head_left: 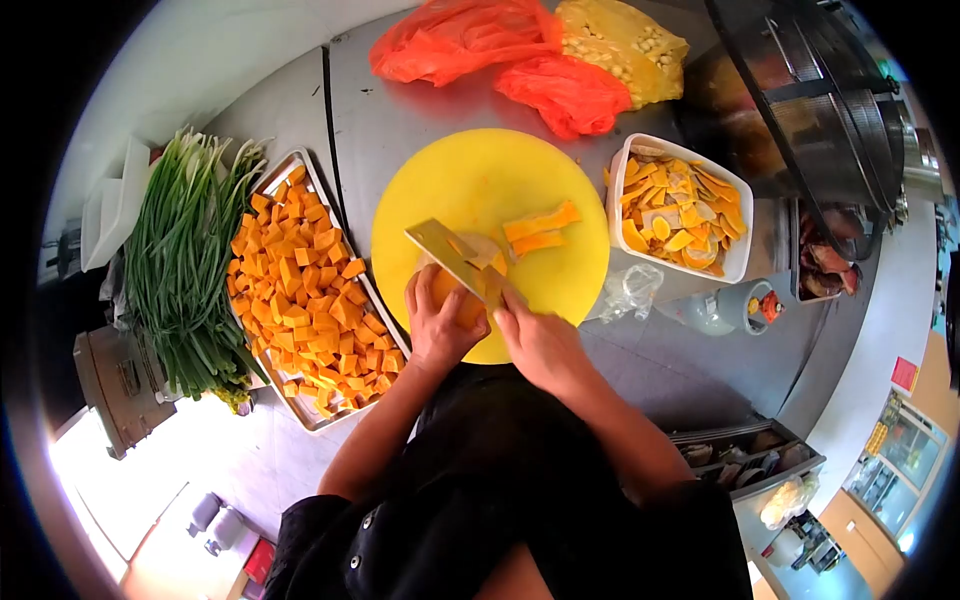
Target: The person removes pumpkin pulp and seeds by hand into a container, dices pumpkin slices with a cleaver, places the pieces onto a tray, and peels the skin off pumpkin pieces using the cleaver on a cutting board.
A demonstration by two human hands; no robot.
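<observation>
On the round yellow cutting board point(480, 165), my left hand point(442, 322) is curled over a large peeled piece of orange squash point(455, 298), pressing it near the board's front left. My right hand point(543, 345) grips the handle of a cleaver point(450, 257). Its blade points up and left and lies across the squash, just beyond my left fingers. The handle is mostly hidden in my fist. Strips of cut peel point(541, 229) lie on the board to the right of the blade.
A metal tray point(318, 180) of orange cubes point(310, 290) and green onions point(180, 260) are left. A white container point(617, 190) of peel scraps point(690, 210) and a clear plastic bag point(634, 291) are right. Red bags point(465, 40) and a yellow bag point(625, 50) lie behind.
</observation>
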